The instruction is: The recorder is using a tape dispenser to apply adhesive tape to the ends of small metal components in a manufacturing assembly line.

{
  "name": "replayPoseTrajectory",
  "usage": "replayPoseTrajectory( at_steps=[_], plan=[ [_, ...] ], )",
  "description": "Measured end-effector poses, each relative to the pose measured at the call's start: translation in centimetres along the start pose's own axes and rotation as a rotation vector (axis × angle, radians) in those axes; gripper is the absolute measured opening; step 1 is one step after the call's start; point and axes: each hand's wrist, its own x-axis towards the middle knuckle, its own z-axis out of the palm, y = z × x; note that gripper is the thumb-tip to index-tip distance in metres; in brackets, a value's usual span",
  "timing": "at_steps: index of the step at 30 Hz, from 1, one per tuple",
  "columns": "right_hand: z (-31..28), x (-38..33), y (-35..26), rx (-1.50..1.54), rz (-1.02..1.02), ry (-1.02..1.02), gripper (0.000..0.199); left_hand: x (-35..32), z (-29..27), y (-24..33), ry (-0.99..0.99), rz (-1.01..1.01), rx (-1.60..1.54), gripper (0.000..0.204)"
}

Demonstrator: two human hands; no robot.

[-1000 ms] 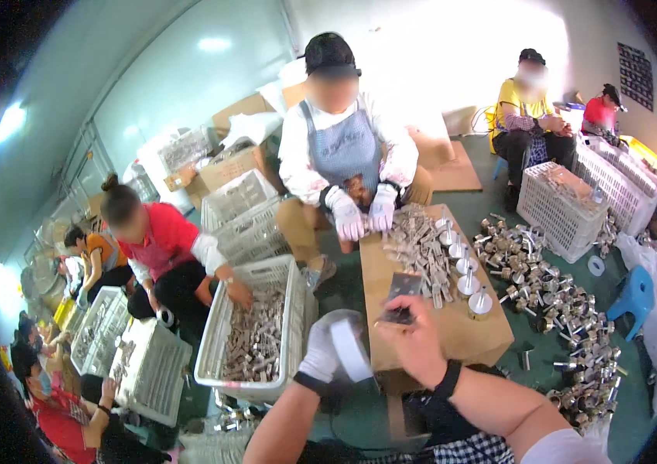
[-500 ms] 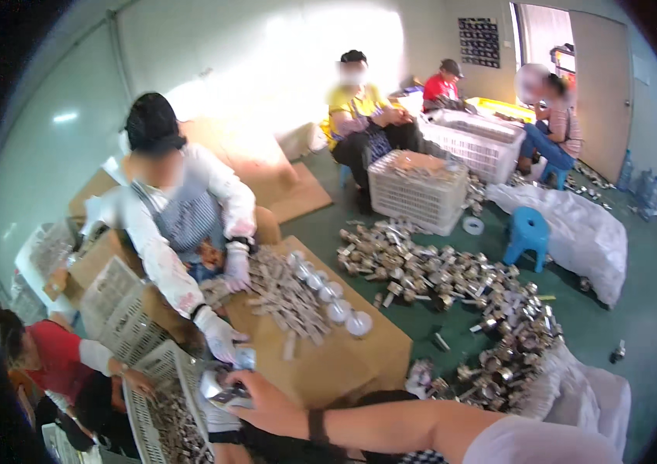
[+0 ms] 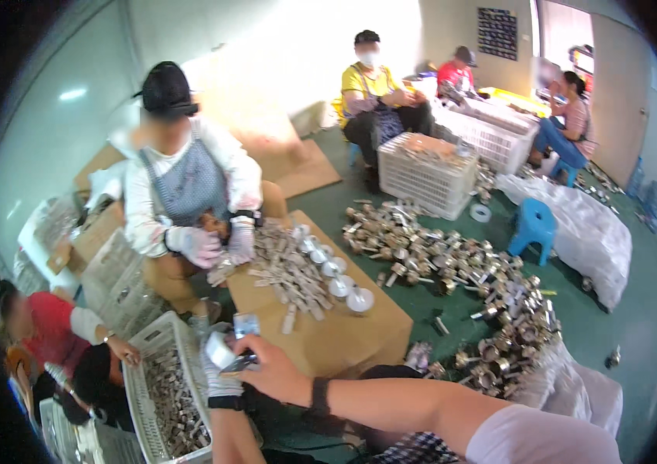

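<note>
My right hand [image 3: 273, 374] is bare, its fingers closed round a small object [image 3: 221, 353] with a white rounded end and a dark, shiny part; its exact kind does not show. Right beside it, my left hand [image 3: 215, 380] wears a pale glove with a dark cuff, its fingers mostly hidden behind that object. A small bluish, shiny piece [image 3: 246, 325] stands just above my right fingers. Beyond my hands lies a brown cardboard sheet [image 3: 336, 340], bearing a heap of flat grey metal pieces [image 3: 294, 271] and a row of clear round pieces [image 3: 359, 300].
Left of my hands stands a white crate [image 3: 140, 402] of small metal parts. A gloved co-worker [image 3: 189, 185] sits across from me, another person [image 3: 50, 340] at left. Chrome fittings [image 3: 437, 251] cover the floor at right, near a blue stool [image 3: 533, 230] and white sacks [image 3: 576, 240].
The co-worker opposite has drawn a gloved hand back from beside mine to their lap. My hands have risen slightly, and the held object is turned differently. The person at left has shifted.
</note>
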Motion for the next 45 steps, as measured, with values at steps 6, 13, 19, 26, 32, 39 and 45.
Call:
replayPoseTrajectory(
  at_steps=[6, 13, 19, 26, 32, 39, 45],
  plan=[
    [-0.1, -0.5, -2.1, 0.027, -0.01, -0.104, 0.034, -6.0, 5.9, 3.1, 0.047, 0.1, 0.064, 0.029],
    [-3.7, -1.9, -3.2, 0.19, -0.026, -0.2, 0.036, -10.2, 14.3, 5.0, 0.173, 0.009, -0.023, 0.025],
    [-3.7, -3.0, -3.5, 0.102, -0.094, -0.24, 0.037, -11.5, 13.8, 4.9, 0.108, -0.01, -0.107, 0.018],
    [-3.4, -2.4, -2.8, 0.046, 0.049, -0.292, 0.033, -8.6, 11.6, 1.4, -0.111, -0.323, -0.566, 0.025],
    [-3.5, -1.5, -2.5, -0.165, 0.07, -0.325, 0.031, -6.7, 12.0, -0.1, -0.283, -0.4, -0.568, 0.025],
    [-2.8, -0.9, -2.4, -0.156, 0.213, -0.367, 0.03, -5.6, 9.9, -1.5, -0.224, -0.386, -0.581, 0.023],
    [-3.8, -2.4, -2.2, -0.091, 0.305, -0.251, 0.029, -5.3, 11.0, -1.5, -0.195, -0.442, -0.469, 0.022]
  ],
)
